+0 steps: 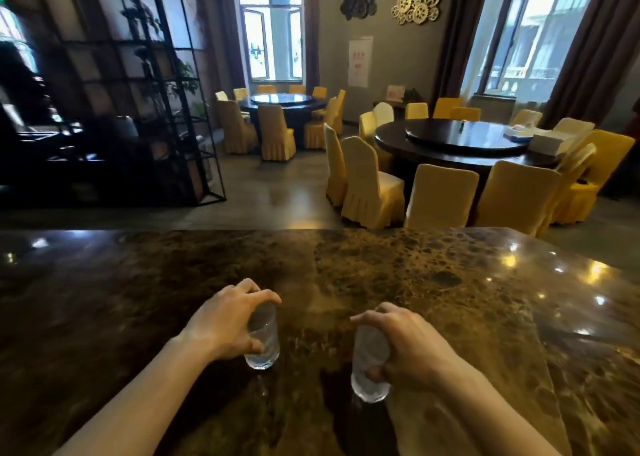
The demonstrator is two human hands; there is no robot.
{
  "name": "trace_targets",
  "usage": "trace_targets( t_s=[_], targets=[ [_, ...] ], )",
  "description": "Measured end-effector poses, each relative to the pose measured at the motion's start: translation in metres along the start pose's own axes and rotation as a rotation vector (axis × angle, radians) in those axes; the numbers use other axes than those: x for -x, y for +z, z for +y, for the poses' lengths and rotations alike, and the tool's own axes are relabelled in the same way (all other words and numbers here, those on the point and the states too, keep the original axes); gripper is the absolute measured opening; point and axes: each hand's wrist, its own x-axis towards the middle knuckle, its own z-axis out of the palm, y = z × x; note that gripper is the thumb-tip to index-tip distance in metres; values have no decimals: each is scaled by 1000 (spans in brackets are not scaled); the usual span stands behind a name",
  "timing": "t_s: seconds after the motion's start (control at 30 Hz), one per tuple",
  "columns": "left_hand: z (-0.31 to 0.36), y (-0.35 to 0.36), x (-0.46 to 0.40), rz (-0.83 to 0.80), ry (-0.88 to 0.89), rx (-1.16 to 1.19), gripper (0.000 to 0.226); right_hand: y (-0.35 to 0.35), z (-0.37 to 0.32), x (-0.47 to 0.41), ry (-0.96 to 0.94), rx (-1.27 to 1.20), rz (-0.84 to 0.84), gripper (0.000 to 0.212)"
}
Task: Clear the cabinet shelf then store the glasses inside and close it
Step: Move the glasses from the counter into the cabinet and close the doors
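Left hand (227, 320), fingers curled round clear glass (264, 346), lower centre of frame, right hand (401, 343), fingers wrapped round second glass (370, 369), just right, both over marble counter (398, 275).

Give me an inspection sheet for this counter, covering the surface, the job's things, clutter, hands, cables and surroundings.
Surface: dark marble counter, glossy, with light reflections.
Job's things: two clear glasses, left glass and right glass, both gripped from above; whether they touch the counter cannot be told. Cabinet not in view.
Clutter: nothing seen on the counter.
Hands: left hand closed on the left glass; right hand closed on the right glass.
Cables: nothing seen.
Surroundings: dining room with round tables, yellow-covered chairs, black shelving at left, windows.
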Motion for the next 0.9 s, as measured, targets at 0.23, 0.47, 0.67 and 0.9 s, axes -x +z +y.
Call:
trace_targets(
  t_s=[0.23,0.47,0.67,0.9],
  targets=[
    [-2,-13,89,3,-67,9,80,-20,-5,52,45,35,82,82],
    [2,-24,174,109,-43,58,80,-26,-52,124,86,50,164,80],
    [3,-11,244,141,-7,18,80,3,-108,188,97,52,185,81],
    [22,28,323,52,-24,33,79,54,-155,245,140,17,68,82]
  ],
)
